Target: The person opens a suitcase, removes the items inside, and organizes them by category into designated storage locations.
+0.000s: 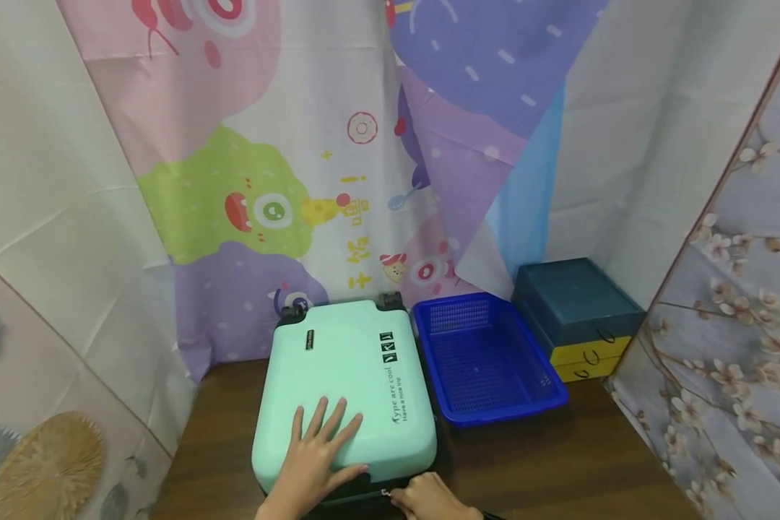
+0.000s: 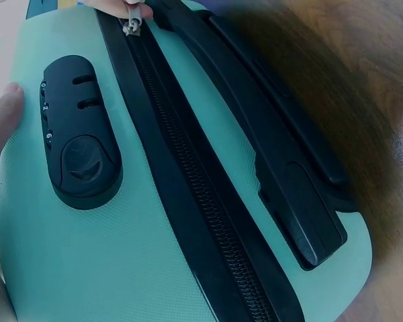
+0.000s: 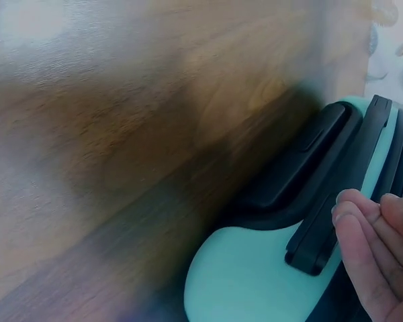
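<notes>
A mint-green hard-shell suitcase point(image 1: 344, 361) lies flat on the table, its wheels toward the curtain. My left hand point(image 1: 315, 455) rests on the lid near the front edge, fingers spread. At the front side my right hand point(image 1: 427, 497) pinches a metal zipper pull point(image 2: 132, 25) between thumb and fingers. The black zipper point(image 2: 181, 151) runs along that side; its teeth look joined in the left wrist view. Beside it sit a combination lock point(image 2: 82, 134) and a black carry handle point(image 2: 255, 127). Curled right fingers point(image 3: 363, 248) show by the handle in the right wrist view.
A blue plastic basket point(image 1: 458, 417) stands right of the suitcase. Behind it, against the corner, is a dark green box with yellow drawers point(image 1: 578, 307). A patterned curtain point(image 1: 344, 180) hangs at the back of the brown wooden table point(image 1: 546, 469).
</notes>
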A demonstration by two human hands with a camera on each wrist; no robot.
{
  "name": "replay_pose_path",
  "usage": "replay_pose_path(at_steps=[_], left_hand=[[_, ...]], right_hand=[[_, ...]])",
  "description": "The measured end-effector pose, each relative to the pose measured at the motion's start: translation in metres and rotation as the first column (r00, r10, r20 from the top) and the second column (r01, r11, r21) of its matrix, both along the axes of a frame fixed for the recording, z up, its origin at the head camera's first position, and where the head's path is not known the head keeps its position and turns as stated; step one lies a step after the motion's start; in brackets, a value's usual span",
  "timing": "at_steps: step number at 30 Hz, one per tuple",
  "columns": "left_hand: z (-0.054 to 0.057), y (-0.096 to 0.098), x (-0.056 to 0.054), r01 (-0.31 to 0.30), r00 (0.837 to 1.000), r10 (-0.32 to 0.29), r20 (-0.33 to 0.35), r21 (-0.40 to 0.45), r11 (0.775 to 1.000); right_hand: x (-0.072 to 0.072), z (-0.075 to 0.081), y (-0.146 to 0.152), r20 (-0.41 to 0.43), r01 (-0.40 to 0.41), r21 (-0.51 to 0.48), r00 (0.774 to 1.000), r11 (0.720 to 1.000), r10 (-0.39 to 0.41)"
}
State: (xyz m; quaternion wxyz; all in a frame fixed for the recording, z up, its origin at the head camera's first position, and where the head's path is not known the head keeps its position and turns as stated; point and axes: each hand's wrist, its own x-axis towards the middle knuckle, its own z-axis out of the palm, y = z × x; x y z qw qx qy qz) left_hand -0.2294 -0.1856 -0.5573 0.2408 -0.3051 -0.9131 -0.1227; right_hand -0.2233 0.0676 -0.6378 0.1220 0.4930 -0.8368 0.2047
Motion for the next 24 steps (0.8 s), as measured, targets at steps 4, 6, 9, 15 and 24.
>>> replay_pose_path(at_steps=[4,6,9,15,24], left_hand=[[0.002,0.001,0.001,-0.002,1.000,0.002,0.005,-0.008,1.000],[0.003,0.001,0.001,-0.001,1.000,0.001,0.005,-0.008,1.000],[0.004,0.002,0.001,0.000,1.000,0.000,-0.003,-0.006,1.000],[0.004,0.002,0.001,-0.003,1.000,0.003,-0.015,0.002,1.000],[0.001,0.002,0.000,-0.003,1.000,0.003,-0.001,0.000,1.000]], right_hand=[[0.001,0.002,-0.005,-0.004,0.016,0.030,1.000,0.999,-0.016],[0.002,0.003,-0.006,-0.002,0.023,0.042,1.000,0.999,-0.023],[0.002,0.005,-0.008,0.016,0.022,0.057,1.000,0.998,-0.023],[0.000,0.007,-0.012,0.096,-0.017,0.069,0.995,0.997,0.010],[0.000,0.008,-0.017,0.102,-0.038,0.075,0.994,0.996,0.030]])
